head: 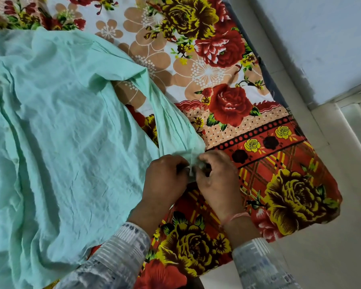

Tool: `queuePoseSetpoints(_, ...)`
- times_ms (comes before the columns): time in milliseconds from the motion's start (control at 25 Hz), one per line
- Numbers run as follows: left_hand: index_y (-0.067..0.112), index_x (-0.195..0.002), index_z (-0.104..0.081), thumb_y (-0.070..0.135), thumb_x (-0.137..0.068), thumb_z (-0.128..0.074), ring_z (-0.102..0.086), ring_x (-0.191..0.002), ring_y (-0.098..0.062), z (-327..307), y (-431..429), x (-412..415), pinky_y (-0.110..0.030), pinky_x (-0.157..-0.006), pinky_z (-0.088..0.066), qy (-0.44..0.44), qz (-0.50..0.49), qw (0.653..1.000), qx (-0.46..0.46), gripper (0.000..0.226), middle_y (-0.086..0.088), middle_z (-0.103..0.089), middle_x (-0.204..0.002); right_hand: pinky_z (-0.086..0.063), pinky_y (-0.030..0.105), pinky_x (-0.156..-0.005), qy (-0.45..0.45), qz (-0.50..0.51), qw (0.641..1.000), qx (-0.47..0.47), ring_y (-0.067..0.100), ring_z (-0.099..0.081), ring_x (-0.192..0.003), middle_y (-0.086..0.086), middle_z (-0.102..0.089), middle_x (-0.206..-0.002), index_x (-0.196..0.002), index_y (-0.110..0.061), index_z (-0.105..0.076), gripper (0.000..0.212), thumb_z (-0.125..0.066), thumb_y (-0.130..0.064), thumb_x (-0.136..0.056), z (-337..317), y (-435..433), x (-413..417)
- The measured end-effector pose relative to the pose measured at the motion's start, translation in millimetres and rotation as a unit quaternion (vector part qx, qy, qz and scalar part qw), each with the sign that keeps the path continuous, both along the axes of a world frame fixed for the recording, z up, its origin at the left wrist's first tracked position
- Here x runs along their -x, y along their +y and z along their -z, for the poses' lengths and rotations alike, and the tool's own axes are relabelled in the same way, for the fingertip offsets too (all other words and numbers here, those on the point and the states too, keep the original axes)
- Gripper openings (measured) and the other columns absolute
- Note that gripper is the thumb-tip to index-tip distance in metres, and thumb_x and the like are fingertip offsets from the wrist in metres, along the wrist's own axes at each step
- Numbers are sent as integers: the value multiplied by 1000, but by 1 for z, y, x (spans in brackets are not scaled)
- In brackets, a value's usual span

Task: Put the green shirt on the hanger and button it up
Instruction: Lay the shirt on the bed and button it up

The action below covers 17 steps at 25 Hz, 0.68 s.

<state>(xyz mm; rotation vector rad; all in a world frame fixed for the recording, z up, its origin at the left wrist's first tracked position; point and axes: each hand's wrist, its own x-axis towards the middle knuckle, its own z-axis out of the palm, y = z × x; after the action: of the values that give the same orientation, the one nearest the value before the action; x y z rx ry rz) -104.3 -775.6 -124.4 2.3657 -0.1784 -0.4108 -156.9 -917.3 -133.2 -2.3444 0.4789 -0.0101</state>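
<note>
On the floral bedsheet [227,84], our left hand [165,178] and right hand [217,176] together pinch the shirt [61,132] cuff at five o'clock.

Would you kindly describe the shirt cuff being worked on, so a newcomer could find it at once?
Start at the pale green shirt spread across the floral bedsheet. Follow its sleeve running toward the sheet's red checked corner. The cuff is the bunched end pinched between the left hand and right hand, the only part lifted off the bed.

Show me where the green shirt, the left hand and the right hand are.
green shirt [67,126], head view, on its crumpled body.
left hand [165,176], head view, on its back.
right hand [219,178], head view, on its back.
</note>
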Motion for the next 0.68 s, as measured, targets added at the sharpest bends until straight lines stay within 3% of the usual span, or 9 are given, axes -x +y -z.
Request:
queuePoseSetpoints(80,22,-97,-79,21,-93,-74,-72,-85,-18,-1,5,-4,-30,-73,-55,66,-73,995,34,6,5,-77,-89,-54,22,-92,11,-20,1000,3,16,-65,-102,2,-65,-117,-110,-9,-78,24,-81,-14,-88,2,0,0)
queuePoseSetpoints(200,28,-100,-72,19,-100,-66,-72,-89,-18,-5,15,-9,-38,-73,-56,135,-162,971,117,10,7,-76,-91,-58,32,-93,-8,-29,999,37,23,-66,-104,5,-65,-115,-106,-8,-79,18,-79,-12,-88,6,3,2)
queuePoseSetpoints(360,30,-115,-74,19,-104,-57,-73,-103,-16,-7,20,-5,-49,-91,-62,160,-142,962,167,23,9,-78,-106,-55,34,-90,7,3,996,87,28,-60,-106,5,-65,-105,-101,-12,-79,12,-79,-11,-89,3,16,-1)
queuePoseSetpoints(440,27,-129,-70,25,-94,-63,-70,-112,-12,-8,20,0,-42,-99,-60,136,-61,977,153,36,10,-75,-119,-56,42,-85,27,4,993,116,31,-57,-103,5,-65,-98,-102,-13,-77,19,-77,-5,-85,1,21,-2)
queuePoseSetpoints(520,20,-137,-68,25,-79,-66,-67,-115,-14,-6,17,8,-37,-99,-58,53,56,994,74,58,5,-69,-128,-56,44,-83,26,-7,992,120,32,-58,-101,7,-67,-97,-106,-11,-74,30,-71,3,-81,-1,23,-2)
queuePoseSetpoints(680,20,-128,-76,19,-86,-71,-73,-104,-16,0,12,11,-41,-91,-61,-25,59,997,50,42,2,-76,-119,-59,28,-73,-19,52,998,-26,13,-69,-80,-1,-77,-93,-103,-16,-77,22,-70,0,-89,-10,26,2)
